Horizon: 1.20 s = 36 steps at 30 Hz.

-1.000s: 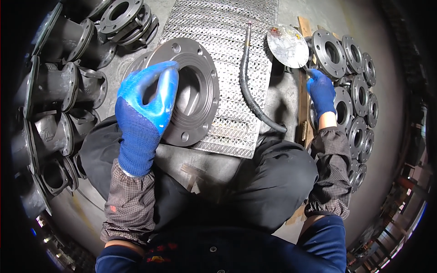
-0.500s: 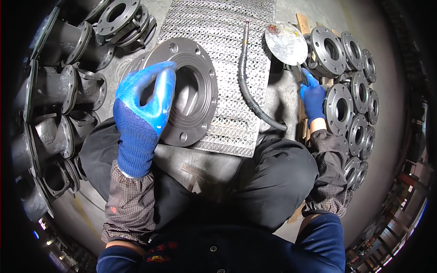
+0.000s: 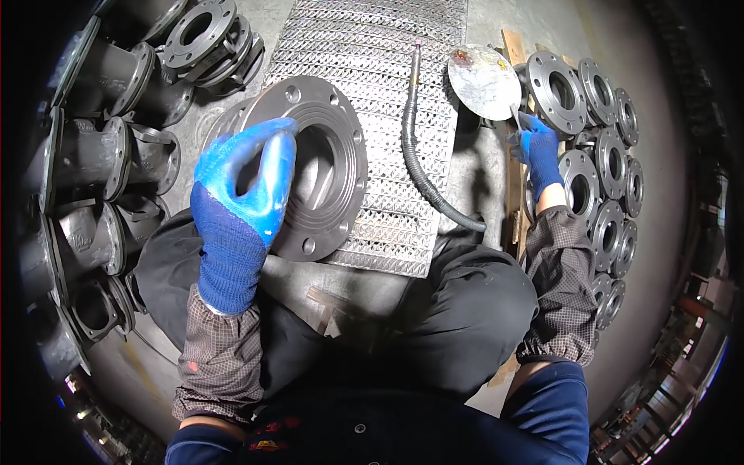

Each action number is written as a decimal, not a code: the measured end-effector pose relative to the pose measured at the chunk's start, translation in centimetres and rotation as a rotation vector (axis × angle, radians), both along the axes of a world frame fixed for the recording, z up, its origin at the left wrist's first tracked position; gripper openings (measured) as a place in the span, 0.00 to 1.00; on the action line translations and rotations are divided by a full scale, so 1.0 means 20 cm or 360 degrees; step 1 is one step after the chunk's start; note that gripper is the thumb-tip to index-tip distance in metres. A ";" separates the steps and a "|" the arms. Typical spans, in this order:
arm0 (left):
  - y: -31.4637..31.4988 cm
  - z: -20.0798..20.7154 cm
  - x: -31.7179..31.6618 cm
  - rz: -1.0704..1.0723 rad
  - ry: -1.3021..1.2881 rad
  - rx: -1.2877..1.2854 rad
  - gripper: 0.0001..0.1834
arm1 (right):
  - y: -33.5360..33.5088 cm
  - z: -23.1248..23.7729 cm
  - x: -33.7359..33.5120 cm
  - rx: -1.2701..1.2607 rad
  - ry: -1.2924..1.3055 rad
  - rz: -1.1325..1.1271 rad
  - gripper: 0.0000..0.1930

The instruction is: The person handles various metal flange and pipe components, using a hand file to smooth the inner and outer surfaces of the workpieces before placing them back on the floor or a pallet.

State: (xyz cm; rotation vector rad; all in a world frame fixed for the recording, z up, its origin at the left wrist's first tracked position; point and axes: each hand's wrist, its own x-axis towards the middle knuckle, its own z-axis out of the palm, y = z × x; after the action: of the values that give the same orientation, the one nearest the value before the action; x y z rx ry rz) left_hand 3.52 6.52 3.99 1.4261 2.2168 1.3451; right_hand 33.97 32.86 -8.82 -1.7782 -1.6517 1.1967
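Observation:
My left hand, in a blue coated glove, is closed in a pinch, thumb and forefinger tips together. It is in front of a dark grey flanged metal casting with a wide bore and bolt holes; whether it touches the casting or holds something small, I cannot tell. My right hand, also gloved, is closed around a narrow-bladed scraper. The blade reaches the lower right edge of a round pale plate that carries red and yellowish dabs.
A patterned metal sheet lies under the casting. A black ribbed hose with a metal end curves over it. Flanged castings are stacked at left; more flanges stand at right by wooden strips.
My right hand has moved slightly toward me and turned, with the scraper blade now at the plate's lower edge. My left hand stays pinched by the casting. The view has shifted slightly.

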 end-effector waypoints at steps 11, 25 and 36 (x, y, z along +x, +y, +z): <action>0.01 0.01 0.00 -0.0013 0.0042 0.0004 0.09 | 0.20 -0.21 0.09 0.0362 -0.0390 0.0264 0.23; 0.00 0.00 -0.01 -0.0038 0.0032 0.0020 0.08 | 0.04 0.00 0.08 0.0189 -0.0200 0.0353 0.23; -0.02 -0.01 -0.01 -0.0009 -0.0001 0.0005 0.09 | -0.12 0.13 0.00 0.0814 -0.1360 0.0622 0.19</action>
State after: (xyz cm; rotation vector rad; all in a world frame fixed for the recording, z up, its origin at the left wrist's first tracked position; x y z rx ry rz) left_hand 3.29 6.18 3.70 1.4316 2.2093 1.3478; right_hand 33.97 30.49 -6.18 -1.7516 -2.5617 0.0162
